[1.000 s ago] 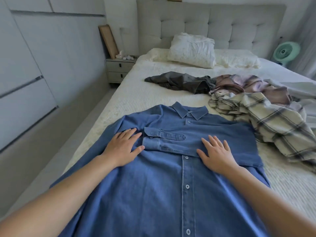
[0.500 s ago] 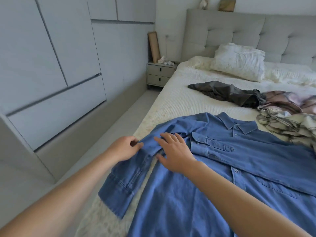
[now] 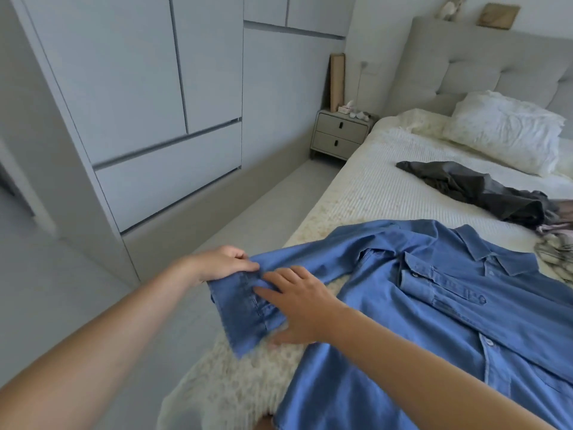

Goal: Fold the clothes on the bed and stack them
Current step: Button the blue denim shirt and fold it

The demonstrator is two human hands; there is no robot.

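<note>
A blue denim shirt (image 3: 449,330) lies buttoned and face up on the cream bed (image 3: 387,193). One sleeve is folded across its chest. The other sleeve (image 3: 248,302) stretches out past the bed's left edge. My left hand (image 3: 221,263) pinches that sleeve near the cuff and holds it off the bed. My right hand (image 3: 297,302) lies on the same sleeve with straight fingers, thumb down on the bedcover. A dark grey garment (image 3: 483,189) lies crumpled farther up the bed. A corner of a plaid garment (image 3: 558,256) shows at the right edge.
White pillows (image 3: 502,131) lean on the grey headboard (image 3: 483,66). A small nightstand (image 3: 341,135) stands beside the bed's head. Pale wardrobe doors (image 3: 139,97) line the left wall, with a strip of floor (image 3: 235,225) between them and the bed.
From flat on the shirt's chest, both hands moved to the outstretched left sleeve. My left hand took hold near the cuff and lifted it; my view swung left.
</note>
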